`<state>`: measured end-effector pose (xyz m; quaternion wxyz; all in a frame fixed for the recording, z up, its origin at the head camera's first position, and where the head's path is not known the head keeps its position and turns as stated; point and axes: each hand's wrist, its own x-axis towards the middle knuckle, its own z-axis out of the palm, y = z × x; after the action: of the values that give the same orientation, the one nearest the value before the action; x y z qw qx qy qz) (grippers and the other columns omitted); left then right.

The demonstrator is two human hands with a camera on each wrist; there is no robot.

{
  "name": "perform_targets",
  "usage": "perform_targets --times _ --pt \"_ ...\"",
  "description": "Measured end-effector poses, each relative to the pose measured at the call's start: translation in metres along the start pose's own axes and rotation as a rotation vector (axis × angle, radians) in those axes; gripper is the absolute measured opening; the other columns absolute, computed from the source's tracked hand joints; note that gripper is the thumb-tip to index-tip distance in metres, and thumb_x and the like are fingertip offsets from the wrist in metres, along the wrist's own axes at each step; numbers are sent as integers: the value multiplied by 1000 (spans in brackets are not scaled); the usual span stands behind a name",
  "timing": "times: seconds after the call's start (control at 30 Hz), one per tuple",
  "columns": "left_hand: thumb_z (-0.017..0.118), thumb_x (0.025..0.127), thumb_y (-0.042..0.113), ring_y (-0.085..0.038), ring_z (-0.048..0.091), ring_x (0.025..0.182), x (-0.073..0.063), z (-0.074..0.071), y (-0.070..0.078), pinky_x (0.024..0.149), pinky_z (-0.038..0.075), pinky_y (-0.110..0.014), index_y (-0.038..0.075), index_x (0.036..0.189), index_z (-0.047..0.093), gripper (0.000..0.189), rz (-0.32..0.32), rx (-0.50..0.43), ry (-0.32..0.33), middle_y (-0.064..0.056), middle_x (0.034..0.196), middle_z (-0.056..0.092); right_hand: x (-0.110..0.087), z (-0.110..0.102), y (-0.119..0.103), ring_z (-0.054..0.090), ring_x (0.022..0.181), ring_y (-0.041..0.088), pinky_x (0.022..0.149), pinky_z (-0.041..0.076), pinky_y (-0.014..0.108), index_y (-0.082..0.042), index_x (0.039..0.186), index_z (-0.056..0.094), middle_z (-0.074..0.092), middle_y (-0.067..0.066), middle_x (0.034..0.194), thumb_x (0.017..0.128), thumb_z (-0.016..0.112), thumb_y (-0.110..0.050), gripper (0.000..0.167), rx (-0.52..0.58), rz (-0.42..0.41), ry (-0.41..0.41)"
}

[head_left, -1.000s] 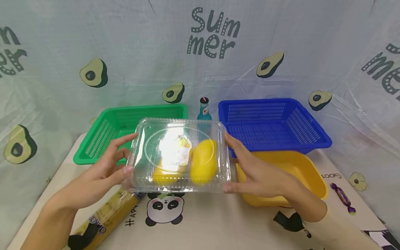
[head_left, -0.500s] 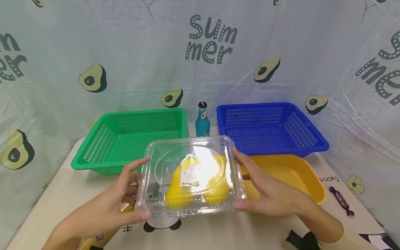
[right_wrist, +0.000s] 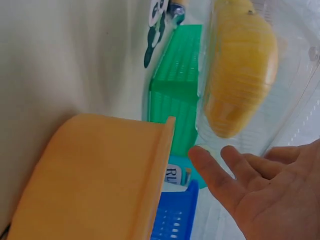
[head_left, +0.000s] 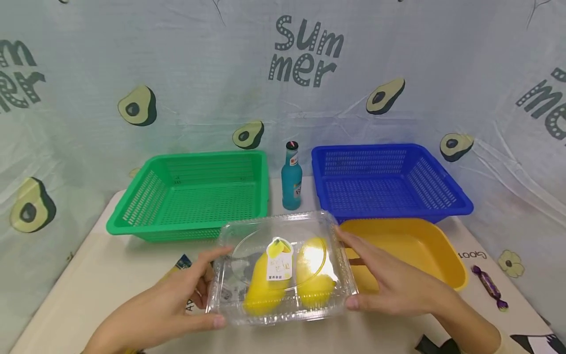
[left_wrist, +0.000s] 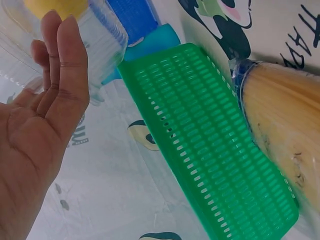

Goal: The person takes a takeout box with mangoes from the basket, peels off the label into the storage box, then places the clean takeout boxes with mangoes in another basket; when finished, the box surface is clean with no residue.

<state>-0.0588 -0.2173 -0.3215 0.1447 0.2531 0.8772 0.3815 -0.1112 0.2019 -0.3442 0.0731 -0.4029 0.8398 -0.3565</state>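
Observation:
A clear plastic clamshell box (head_left: 292, 295) is held tilted above the table in the head view, with two yellow mangoes (head_left: 261, 292) inside and a mango-shaped label (head_left: 279, 260) on its lid. My left hand (head_left: 163, 309) grips the box's left side, thumb at the near corner. On the opposite side, my right hand (head_left: 393, 285) holds it between thumb and fingers. Fingertips of the left hand (left_wrist: 60, 75) touch the box wall in the left wrist view. In the right wrist view, one mango (right_wrist: 240, 70) shows through the plastic above the right hand (right_wrist: 285, 190).
Behind the box stand a green basket (head_left: 208, 201), a teal bottle (head_left: 292, 182) and a blue basket (head_left: 376, 191). A yellow basin (head_left: 424, 246) sits under the right forearm, with a purple-wrapped candy (head_left: 490, 287) beyond it. A spaghetti pack (left_wrist: 285, 110) lies near the left hand.
Both hands have brought the box lower and nearer, slightly to the right. The bottle and green basket, partly covered before, now show more fully. The box stays in both hands.

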Motion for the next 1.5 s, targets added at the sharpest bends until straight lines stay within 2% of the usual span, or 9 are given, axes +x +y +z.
perform_targets --times 0.27,0.37,0.57,0.73,0.87,1.03,1.23,1.4,1.5 --pt "76 88 53 -7 57 85 2 5 -3 70 53 -25 38 158 22 90 -48 21 -61 4 94 56 -13 5 5 47 145 24 109 48 42 -21 167 10 18 3 172 90 77 -47 105 -166 45 -44" --pt "76 89 52 -7 57 86 1 9 -9 72 54 -25 41 159 20 90 -81 -6 -94 3 96 55 -14 6 6 34 152 30 118 33 39 -19 166 17 13 5 172 91 73 -55 101 -272 22 -50" --pt "74 91 50 -8 58 84 3 21 -21 71 54 -25 37 161 18 90 -105 -51 -131 2 97 56 -13 14 12 25 154 35 121 1 20 -15 165 22 4 3 174 93 68 -58 96 -295 -2 -81" --pt "75 91 51 -8 59 82 5 26 -27 68 53 -25 39 160 17 91 -105 -39 -120 3 98 57 -10 20 15 36 150 27 122 30 42 -14 164 24 7 -3 173 90 70 -61 99 -316 43 -94" --pt "75 89 52 -8 58 80 8 26 -29 65 52 -25 39 160 18 92 -88 -5 -106 2 98 56 -9 25 17 39 126 7 104 49 36 -14 164 23 7 -4 173 89 69 -64 101 -342 48 -82" --pt "74 88 57 -13 61 93 9 29 -28 71 55 -30 37 161 17 96 -115 52 -88 -3 116 58 -9 26 16 33 116 2 94 47 27 -14 164 25 8 -4 173 90 66 -66 99 -362 49 -63" --pt "70 82 72 -39 52 127 7 36 -20 86 57 -58 41 162 17 101 -181 183 -20 -18 158 25 -9 24 13 31 140 15 112 42 48 -9 159 33 2 -3 174 93 59 -69 94 -392 66 -90" --pt "72 78 74 -51 23 148 14 41 -24 95 50 -69 29 156 34 98 -85 254 76 -10 171 -10 -10 20 12 26 150 30 118 33 59 -9 161 29 -1 -1 174 93 61 -67 96 -375 90 -104" --pt "75 77 72 -44 17 153 18 41 -26 105 43 -69 23 148 44 91 8 318 123 -3 173 -8 -10 17 12 20 154 37 119 28 63 -9 162 27 -6 -1 173 93 60 -67 96 -362 102 -106"
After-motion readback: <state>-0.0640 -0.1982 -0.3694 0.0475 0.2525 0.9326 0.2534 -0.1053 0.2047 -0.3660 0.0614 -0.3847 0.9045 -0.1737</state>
